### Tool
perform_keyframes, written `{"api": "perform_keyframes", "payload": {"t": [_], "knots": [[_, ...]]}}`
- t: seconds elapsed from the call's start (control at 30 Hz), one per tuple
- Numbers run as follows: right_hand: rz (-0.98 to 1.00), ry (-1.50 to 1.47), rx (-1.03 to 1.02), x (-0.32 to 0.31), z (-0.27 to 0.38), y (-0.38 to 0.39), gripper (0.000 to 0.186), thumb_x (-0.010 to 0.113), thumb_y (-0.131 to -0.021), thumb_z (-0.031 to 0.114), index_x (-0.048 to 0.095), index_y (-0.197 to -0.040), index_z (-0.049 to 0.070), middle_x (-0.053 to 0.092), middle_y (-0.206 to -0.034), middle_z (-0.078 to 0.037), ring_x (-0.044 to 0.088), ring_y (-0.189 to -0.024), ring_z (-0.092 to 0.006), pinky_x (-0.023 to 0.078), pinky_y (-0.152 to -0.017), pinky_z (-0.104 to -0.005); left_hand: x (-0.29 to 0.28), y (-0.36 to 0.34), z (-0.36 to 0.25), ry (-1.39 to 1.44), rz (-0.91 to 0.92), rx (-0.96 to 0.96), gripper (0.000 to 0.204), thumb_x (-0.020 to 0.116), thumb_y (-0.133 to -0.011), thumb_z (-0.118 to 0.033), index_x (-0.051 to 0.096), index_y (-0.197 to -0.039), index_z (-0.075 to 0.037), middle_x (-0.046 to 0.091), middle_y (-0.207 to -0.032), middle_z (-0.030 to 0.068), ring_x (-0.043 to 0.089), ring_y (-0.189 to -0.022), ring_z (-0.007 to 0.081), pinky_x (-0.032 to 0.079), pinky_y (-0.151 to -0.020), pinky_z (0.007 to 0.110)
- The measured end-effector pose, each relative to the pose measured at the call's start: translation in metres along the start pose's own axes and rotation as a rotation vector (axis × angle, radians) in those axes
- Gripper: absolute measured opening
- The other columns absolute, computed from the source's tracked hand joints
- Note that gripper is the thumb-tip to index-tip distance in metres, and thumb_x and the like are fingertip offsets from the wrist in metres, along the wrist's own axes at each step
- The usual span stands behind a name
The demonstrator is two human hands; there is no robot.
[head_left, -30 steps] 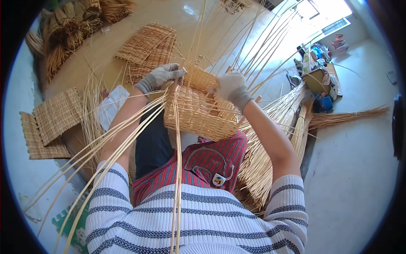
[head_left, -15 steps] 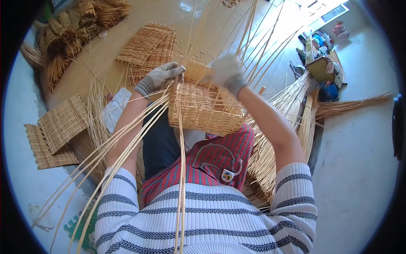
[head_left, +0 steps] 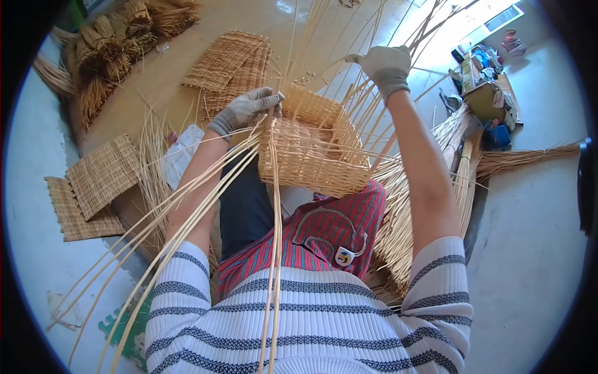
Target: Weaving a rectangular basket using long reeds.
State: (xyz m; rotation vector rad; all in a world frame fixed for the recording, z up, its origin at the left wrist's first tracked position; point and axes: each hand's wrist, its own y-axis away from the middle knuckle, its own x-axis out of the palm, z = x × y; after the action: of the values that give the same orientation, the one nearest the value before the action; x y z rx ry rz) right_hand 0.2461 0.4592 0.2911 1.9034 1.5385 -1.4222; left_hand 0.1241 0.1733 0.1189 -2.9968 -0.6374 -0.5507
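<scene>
A partly woven rectangular wicker basket [head_left: 314,156] rests tilted over my lap, with long loose strands rising from its sides. My left hand [head_left: 249,111], in a grey-white work glove, is closed at the basket's near left corner, fingers and thumb pinching an upright there. From beside that corner a bunch of pale wicker strands [head_left: 205,171] trails down past my left forearm. My right hand [head_left: 383,65], gloved too, is raised beyond the basket's right side. Its fingers curl around wicker strands that run off to the upper right, and its thumb points left.
Flat woven panels [head_left: 227,62] lie on the floor ahead, and more panels [head_left: 103,177] are at the left. Wicker bundles [head_left: 112,50] fill the far left. A large sheaf of strands [head_left: 405,230] lies right of my lap. Cluttered furniture [head_left: 486,103] stands far right.
My right hand has swung up and to the right, away from above the basket. My left hand keeps its hold at the corner. The view has shifted slightly.
</scene>
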Motion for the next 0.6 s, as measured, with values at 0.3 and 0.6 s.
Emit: {"api": "perform_keyframes", "payload": {"t": [0.3,0.6], "knots": [[-0.212,-0.939,-0.218,0.013,0.089,0.212,0.011,0.066,-0.082,0.013,0.069,-0.091,0.017,0.068,-0.076,-0.005,0.068,-0.069,-0.0267,0.054,-0.064,-0.0415,0.008,0.000,-0.004,-0.058,-0.036,0.018,0.037,0.069,-0.097,-0.034,0.065,-0.113,0.000,0.066,-0.090,0.0039,0.064,-0.083,0.0120,0.053,-0.079,0.026],[0.017,-1.252,-0.378,-0.050,0.206,0.254,0.038,0.072,-0.084,0.025,0.063,-0.117,0.009,0.065,-0.118,-0.012,0.064,-0.108,-0.0348,0.054,-0.089,-0.0448,0.012,0.001,-0.008,-0.128,-0.060,0.003,0.028,0.067,-0.099,-0.029,0.068,-0.112,-0.005,0.068,-0.092,0.0036,0.065,-0.085,0.0134,0.053,-0.081,0.028]]}}
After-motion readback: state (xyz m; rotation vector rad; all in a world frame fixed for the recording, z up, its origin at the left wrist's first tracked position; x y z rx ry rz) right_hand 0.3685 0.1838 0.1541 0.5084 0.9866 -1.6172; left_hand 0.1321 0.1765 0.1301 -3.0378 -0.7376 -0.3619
